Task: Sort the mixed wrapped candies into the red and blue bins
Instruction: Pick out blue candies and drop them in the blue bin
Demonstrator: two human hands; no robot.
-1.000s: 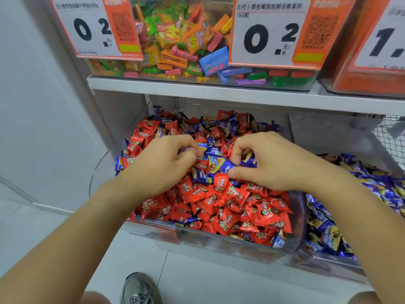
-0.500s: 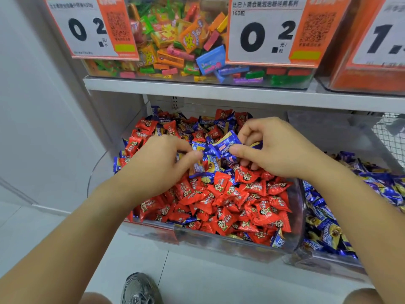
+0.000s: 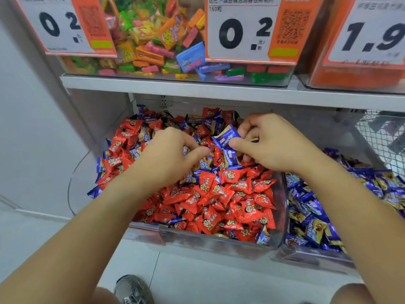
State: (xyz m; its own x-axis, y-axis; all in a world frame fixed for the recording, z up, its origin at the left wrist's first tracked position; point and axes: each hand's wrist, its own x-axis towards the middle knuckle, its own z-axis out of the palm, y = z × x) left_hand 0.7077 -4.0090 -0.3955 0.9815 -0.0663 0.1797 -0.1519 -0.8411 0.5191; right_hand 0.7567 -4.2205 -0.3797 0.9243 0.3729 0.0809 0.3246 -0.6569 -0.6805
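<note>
Blue candy (image 3: 225,137) pinched in right hand (image 3: 271,145) fingers; left hand (image 3: 168,156) fingers curled, grasp unclear.

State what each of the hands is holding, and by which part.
The right hand pinches a blue wrapped candy by its right end. The left hand digs into the pile; any hold cannot be told.

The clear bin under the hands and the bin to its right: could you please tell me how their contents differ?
The left bin holds mostly red candies with blue ones mixed in; the right bin holds only blue-and-gold ones. Both hands work in the left bin, the right hand pinching a blue candy; none touches the right bin. Both are clear plastic, side by side.
</note>
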